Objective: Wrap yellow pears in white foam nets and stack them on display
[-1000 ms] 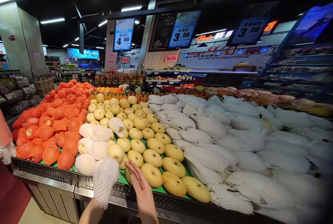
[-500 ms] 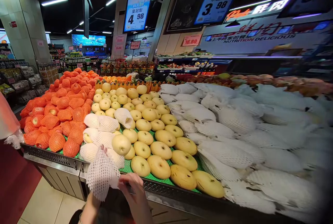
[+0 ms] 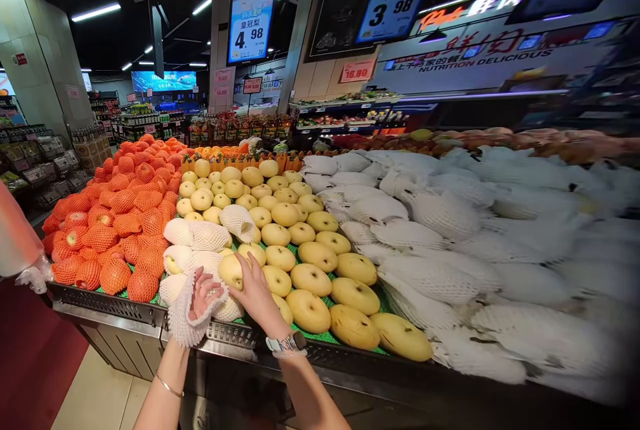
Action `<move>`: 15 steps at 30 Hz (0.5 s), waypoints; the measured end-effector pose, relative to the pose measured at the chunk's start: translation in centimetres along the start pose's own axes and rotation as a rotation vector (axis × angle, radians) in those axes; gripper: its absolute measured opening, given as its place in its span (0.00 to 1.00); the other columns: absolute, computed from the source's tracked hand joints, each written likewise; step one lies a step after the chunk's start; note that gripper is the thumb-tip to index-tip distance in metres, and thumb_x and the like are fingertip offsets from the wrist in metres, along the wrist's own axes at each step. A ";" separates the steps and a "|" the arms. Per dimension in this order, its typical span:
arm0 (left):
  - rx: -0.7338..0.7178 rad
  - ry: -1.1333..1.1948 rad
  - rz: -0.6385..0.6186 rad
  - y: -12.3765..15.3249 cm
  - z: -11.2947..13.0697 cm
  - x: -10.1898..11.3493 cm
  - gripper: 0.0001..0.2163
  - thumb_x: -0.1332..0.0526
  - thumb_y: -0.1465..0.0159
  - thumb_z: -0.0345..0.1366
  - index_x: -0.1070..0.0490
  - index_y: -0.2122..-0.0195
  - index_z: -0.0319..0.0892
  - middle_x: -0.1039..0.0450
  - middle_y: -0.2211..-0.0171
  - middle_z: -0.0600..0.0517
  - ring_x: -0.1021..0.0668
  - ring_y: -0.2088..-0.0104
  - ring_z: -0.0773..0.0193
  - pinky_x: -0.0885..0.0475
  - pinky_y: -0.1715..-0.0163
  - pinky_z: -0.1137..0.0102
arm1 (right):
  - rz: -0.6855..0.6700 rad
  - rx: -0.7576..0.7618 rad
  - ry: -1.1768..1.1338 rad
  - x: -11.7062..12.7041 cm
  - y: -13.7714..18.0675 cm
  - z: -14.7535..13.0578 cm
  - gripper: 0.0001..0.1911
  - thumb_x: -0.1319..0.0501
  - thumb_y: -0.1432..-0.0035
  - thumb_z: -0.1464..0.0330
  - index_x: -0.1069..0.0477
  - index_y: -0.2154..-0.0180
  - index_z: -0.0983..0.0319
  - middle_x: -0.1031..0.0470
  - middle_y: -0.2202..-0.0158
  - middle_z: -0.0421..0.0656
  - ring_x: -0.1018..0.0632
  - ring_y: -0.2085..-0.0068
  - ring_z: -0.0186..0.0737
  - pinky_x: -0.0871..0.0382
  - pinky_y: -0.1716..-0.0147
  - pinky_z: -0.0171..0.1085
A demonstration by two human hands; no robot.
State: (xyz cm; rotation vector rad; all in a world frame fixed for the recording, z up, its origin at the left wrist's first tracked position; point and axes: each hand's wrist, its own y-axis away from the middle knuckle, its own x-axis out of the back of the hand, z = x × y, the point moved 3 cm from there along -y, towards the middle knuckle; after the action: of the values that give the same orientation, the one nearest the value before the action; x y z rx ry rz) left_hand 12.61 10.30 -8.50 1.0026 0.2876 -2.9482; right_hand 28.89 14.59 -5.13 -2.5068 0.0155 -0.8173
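My left hand (image 3: 203, 293) is pushed into a white foam net sleeve (image 3: 181, 320) and holds it stretched over the front rail of the fruit stand (image 3: 115, 307). My right hand (image 3: 256, 291), with a watch on its wrist, reaches over the rail. Its fingers are wrapped round the right side of a bare yellow pear (image 3: 230, 270) at the front of the pile. That pear lies just right of the net sleeve. Several net-wrapped pears (image 3: 195, 235) lie directly behind both hands.
Orange-netted fruit (image 3: 115, 217) fills the stand's left section, bare yellow pears (image 3: 310, 277) the middle, white-netted fruit (image 3: 450, 243) the right. Price signs 4.98 (image 3: 249, 20) and 3.98 (image 3: 393, 3) hang above. Another person's pink sleeve (image 3: 13, 237) shows at the left edge.
Both hands rose from below the rail onto the pile. The left hand went into the net sleeve, and the right hand left the net and closed on the front pear.
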 end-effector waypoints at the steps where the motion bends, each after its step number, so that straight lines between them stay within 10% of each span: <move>1: 0.003 0.022 -0.017 0.0 0.1 0.0 0.59 0.28 0.82 0.69 0.32 0.45 0.48 0.30 0.47 0.44 0.24 0.49 0.45 0.36 0.39 0.46 | -0.005 0.007 0.001 -0.5 -0.4 0.3 0.38 0.39 0.47 0.67 0.41 0.35 0.61 0.46 0.33 0.57 0.43 0.31 0.63 0.43 0.36 0.60; 11: 0.416 -0.084 -0.257 -0.2 0.2 2.6 0.72 0.25 0.75 0.66 0.53 0.29 0.45 0.26 0.78 0.58 0.28 0.87 0.64 0.36 0.42 0.39 | 0.221 -0.012 -0.126 -0.8 0.8 1.3 0.36 0.37 0.49 0.56 0.42 0.42 0.65 0.35 0.44 0.56 0.31 0.42 0.57 0.37 0.39 0.55; 15: 0.490 -0.152 -0.342 0.1 1.0 2.4 0.65 0.23 0.76 0.62 0.41 0.33 0.47 0.26 0.80 0.57 0.29 0.87 0.66 0.31 0.46 0.42 | 0.361 -0.078 -0.235 0.1 2.6 1.3 0.39 0.38 0.48 0.51 0.48 0.42 0.64 0.39 0.42 0.60 0.31 0.43 0.58 0.35 0.42 0.57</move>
State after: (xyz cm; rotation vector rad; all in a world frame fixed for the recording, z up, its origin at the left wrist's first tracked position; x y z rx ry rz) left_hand 10.12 10.11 -9.22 0.8152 -0.3173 -3.4812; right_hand 30.11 12.85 -7.19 -2.5485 0.4140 -0.3811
